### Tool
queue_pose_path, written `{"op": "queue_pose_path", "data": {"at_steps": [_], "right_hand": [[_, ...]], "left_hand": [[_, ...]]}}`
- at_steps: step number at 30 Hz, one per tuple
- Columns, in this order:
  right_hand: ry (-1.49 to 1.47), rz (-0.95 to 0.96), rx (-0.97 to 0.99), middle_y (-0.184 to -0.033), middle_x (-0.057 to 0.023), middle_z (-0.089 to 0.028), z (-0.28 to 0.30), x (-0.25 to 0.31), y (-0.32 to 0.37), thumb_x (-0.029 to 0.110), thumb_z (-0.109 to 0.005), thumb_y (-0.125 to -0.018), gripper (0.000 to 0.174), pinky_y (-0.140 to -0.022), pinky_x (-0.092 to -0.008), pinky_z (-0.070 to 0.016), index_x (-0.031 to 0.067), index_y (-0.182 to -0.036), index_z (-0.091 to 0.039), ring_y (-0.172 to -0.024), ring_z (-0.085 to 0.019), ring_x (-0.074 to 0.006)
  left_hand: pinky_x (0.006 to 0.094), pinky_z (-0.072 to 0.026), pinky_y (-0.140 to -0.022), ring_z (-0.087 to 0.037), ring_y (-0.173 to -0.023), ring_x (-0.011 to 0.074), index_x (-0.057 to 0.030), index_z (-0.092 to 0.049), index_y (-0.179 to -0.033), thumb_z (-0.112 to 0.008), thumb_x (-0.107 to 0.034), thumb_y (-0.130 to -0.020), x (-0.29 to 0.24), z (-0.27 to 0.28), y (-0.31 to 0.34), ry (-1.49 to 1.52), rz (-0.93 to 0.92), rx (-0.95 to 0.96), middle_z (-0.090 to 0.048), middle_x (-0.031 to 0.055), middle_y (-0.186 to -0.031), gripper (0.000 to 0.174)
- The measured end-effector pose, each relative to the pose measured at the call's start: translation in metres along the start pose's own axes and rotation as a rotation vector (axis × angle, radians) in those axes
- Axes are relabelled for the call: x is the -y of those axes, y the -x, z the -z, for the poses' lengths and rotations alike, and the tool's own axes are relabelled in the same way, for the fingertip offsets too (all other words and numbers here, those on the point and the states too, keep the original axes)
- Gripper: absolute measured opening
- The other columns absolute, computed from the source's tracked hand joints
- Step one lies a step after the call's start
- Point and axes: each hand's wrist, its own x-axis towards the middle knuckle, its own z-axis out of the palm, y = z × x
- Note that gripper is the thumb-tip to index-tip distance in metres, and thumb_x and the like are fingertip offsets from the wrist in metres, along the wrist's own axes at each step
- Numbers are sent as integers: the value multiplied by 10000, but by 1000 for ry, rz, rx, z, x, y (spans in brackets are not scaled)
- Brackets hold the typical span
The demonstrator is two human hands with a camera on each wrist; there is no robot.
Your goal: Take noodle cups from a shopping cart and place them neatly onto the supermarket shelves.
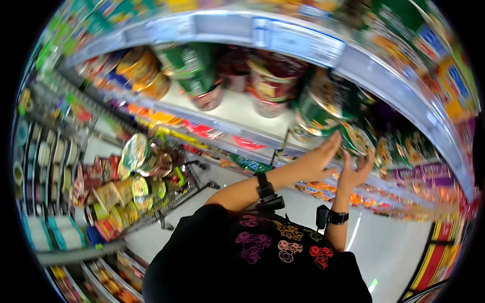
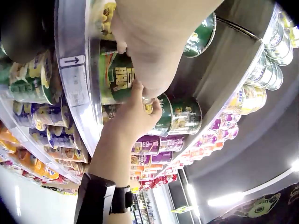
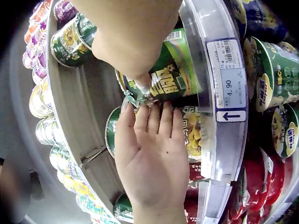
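Note:
A green tub with a foil lid (image 1: pixel 357 137) (image 2: pixel 116 77) (image 3: pixel 175 77) lies tilted at the shelf front. My left hand (image 1: pixel 321 156) (image 2: pixel 154 42) (image 3: pixel 153 149) touches it with nearly straight fingers; its palm faces the right wrist view. From the other side, my right hand (image 1: pixel 356 174) (image 2: pixel 133 116) (image 3: pixel 133 35) has bent fingers and thumb around the tub's edge. The hands partly cover the tub, and the exact finger contact is hard to see. Another green tub (image 1: pixel 321 103) stands beside it.
Shelf rails (image 1: pixel 217 30) curve above and below the hands. More tubs (image 1: pixel 278 76) stand to the left on the shelf, and purple packs (image 1: pixel 419 174) lie lower right. A loaded shopping cart (image 1: pixel 172 202) is at the left.

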Motion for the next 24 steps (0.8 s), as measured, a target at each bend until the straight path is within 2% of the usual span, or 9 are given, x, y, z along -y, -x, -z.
{"op": "queue_pose_path", "data": {"at_steps": [5,8,9,13,16,17,20,21,24], "right_hand": [[118,70,-15,-1344,-133,-441,-9,19,4,67,-770,-749,663,-1000,-384,-427,32,-1317,-431,-1228,-453,-268],[194,47,-39,-1348,-129,-438,-12,12,8,92,-764,-765,663,-1002,-382,-426,37,-1329,-421,-1203,-469,-273],[215,25,-55,-1350,-128,-437,-13,8,8,100,-762,-770,663,-1003,-382,-425,39,-1334,-417,-1193,-474,-275],[261,-36,-18,-1396,-160,-404,-21,14,17,84,-729,-791,710,-1060,-396,-366,28,-1381,-339,-1262,-430,-282],[316,104,-110,-1392,-159,-409,-39,27,30,120,-732,-793,666,-1039,-398,-378,16,-1345,-376,-1235,-448,-284],[561,126,-178,-1334,-166,-447,-41,39,35,141,-703,-812,593,-1014,-417,-392,-8,-1303,-407,-1192,-471,-294],[714,541,-426,-1262,-179,-475,-53,81,42,142,-671,-822,545,-999,-444,-394,-20,-1278,-421,-1144,-488,-307],[578,682,-440,-1209,-181,-491,-69,105,48,64,-623,-830,460,-964,-435,-423,-26,-1243,-442,-1109,-507,-304],[-97,658,-110,-1188,-173,-506,-140,139,107,-71,-539,-805,398,-915,-360,-458,-47,-1197,-477,-1052,-536,-299]], "left_hand": [[409,-343,-1068,-329,-1331,389,45,-117,-1454,-601,-239,-848,-5,18,33,54,-28,27,-197,284,-1483,827],[407,-375,-1037,-440,-1243,382,28,-223,-1438,-606,-239,-849,-6,53,71,179,121,101,-358,263,-1414,752],[411,-409,-997,-505,-1172,376,-5,-367,-1383,-604,-225,-848,2,52,88,160,104,-31,-491,241,-1308,625],[420,-452,-929,-560,-1079,367,-38,-519,-1256,-602,-197,-837,6,101,141,112,186,-167,-578,196,-1204,456],[420,-464,-905,-573,-1044,368,-33,-525,-1243,-596,-179,-830,8,134,173,143,202,-180,-595,185,-1171,444],[419,-478,-874,-589,-1002,356,-37,-540,-1219,-588,-144,-817,11,143,187,57,155,-236,-617,169,-1119,419],[435,-458,-896,-577,-1038,339,-48,-558,-1198,-587,-103,-791,-3,191,223,-86,123,-475,-609,149,-1142,412],[439,-449,-905,-566,-1057,338,-49,-575,-1171,-608,-95,-762,-5,209,236,-182,129,-582,-595,159,-1154,412],[442,-413,-947,-518,-1125,354,-48,-591,-1149,-620,-38,-688,-27,262,283,-534,282,-935,-536,192,-1222,462]]}}
